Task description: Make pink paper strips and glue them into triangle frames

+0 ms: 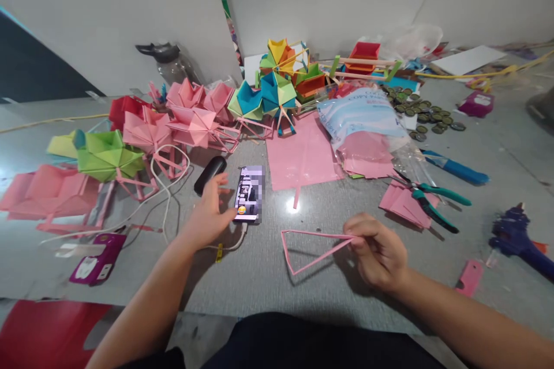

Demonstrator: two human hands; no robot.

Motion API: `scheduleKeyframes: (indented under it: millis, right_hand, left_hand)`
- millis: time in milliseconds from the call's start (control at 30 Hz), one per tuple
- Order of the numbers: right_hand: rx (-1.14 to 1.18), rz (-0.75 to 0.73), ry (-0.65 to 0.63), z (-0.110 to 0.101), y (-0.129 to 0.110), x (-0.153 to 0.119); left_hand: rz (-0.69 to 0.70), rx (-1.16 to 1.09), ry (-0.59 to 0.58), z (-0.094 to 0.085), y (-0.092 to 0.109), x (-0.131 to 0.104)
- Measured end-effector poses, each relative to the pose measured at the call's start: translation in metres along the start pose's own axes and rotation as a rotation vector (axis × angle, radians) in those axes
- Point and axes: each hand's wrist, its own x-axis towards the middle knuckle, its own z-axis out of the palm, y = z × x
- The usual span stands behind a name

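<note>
Between the thumb and fingers of my right hand (pixel 377 251) one corner of a pink paper triangle frame (pixel 318 235) is pinched. The thin frame points left, just above the grey table. My left hand (pixel 213 207) has its fingers apart and holds nothing. Its thumb reaches the lower left edge of a phone (pixel 250 195) with a lit screen; whether it touches, I cannot tell. A white cable (pixel 238 242) runs from the phone's lower end. Beyond my left hand lies a black oblong case (pixel 210 174).
Folded pink paper models (pixel 190 121) line the back left. Pink sheets (pixel 303 155) and a plastic paper bag (pixel 361 118) lie at centre back. Pliers (pixel 437 199), a blue-handled tool (pixel 456 168), a glue gun (pixel 517 236) and several round metal pieces (pixel 426 112) are on the right.
</note>
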Motion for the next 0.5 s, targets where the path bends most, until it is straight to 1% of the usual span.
scheduleKeyframes:
  millis: [33, 100, 200, 333, 500]
  right_hand:
    - [-0.002, -0.005, -0.007, 0.000, 0.000, 0.001]
    - [-0.010, -0.009, -0.024, 0.000, 0.000, 0.001]
    - [-0.024, -0.008, -0.027, 0.000, 0.000, 0.002]
    - [-0.027, -0.001, -0.019, 0.000, 0.001, 0.002]
    - [-0.019, -0.013, -0.007, 0.001, 0.002, 0.003]
  left_hand:
    - [-0.037, -0.029, -0.051, 0.003, -0.005, -0.001]
    - [-0.048, -0.063, -0.080, 0.009, -0.011, -0.003]
    - [-0.010, -0.061, -0.056, 0.016, -0.008, -0.004]
    - [0.038, -0.045, -0.050, 0.019, -0.003, -0.004]
    - [0.048, -0.048, -0.046, 0.022, -0.008, -0.004]
